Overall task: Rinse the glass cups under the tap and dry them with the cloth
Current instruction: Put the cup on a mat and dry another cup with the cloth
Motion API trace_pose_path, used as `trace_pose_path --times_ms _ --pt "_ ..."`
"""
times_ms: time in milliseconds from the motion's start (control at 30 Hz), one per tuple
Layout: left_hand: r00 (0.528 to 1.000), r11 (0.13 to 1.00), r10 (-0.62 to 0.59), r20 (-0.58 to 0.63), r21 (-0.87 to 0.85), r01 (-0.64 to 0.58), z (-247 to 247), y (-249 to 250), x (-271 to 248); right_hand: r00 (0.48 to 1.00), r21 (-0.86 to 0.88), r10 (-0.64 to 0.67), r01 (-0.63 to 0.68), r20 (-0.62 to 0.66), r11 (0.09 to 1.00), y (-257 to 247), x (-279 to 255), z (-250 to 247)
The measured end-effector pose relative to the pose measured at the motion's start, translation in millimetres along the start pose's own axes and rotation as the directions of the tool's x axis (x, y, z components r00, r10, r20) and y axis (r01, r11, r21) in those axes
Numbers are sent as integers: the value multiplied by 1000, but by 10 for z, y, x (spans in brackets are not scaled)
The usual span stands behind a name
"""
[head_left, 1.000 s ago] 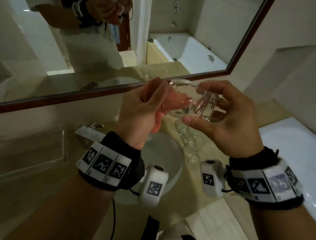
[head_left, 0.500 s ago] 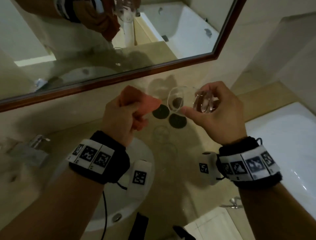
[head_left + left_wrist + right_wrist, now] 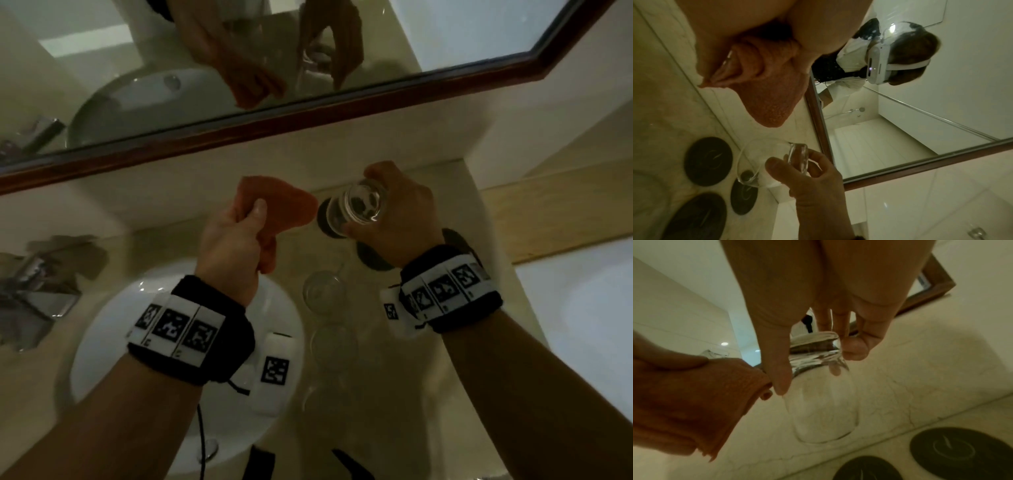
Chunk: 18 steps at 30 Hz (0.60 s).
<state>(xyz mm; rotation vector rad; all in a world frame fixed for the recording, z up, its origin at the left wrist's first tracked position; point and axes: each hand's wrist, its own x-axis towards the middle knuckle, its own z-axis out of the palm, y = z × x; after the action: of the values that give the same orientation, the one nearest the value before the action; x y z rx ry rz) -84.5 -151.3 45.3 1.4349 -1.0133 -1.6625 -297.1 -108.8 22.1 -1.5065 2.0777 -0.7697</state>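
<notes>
Tap [image 3: 30, 284] blurred; right hand [image 3: 394, 212] hides one coaster [image 3: 371, 257] partly.

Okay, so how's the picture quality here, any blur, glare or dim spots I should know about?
Head view: dim and soft, the tap smeared, the counter's standing glasses faint. Left wrist view: the cloth sits close and softly focused; straight mirror frame lines bend. Right wrist view: the held glass shows streaky glare near its base.
</notes>
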Motion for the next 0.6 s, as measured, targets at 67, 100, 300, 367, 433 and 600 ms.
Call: trace_pose_path --times_ms 67,100,300,367,433,600 --pt "999 999 -14 -29 -29 13 -9 -72 91 999 -21 10 -9 35 1000 90 128 162" --pt "999 999 -12 -38 -45 10 -11 -103 126 999 -31 9 -7 45 999 137 190 238" --pt "1000 997 19 -21 -70 -20 -75 -245 291 994 -94 11 0 113 996 372 458 602" --pt "998 997 1 -64 -73 -5 -100 -261 309 993 -109 14 -1 121 994 421 498 678" --pt "994 996 -42 -99 -88 34 -127 -283 316 991 -118 16 0 136 993 450 521 735" --pt "995 994 -55 -81 -98 47 -190 -352 331 988 -121 53 -36 143 992 466 559 803"
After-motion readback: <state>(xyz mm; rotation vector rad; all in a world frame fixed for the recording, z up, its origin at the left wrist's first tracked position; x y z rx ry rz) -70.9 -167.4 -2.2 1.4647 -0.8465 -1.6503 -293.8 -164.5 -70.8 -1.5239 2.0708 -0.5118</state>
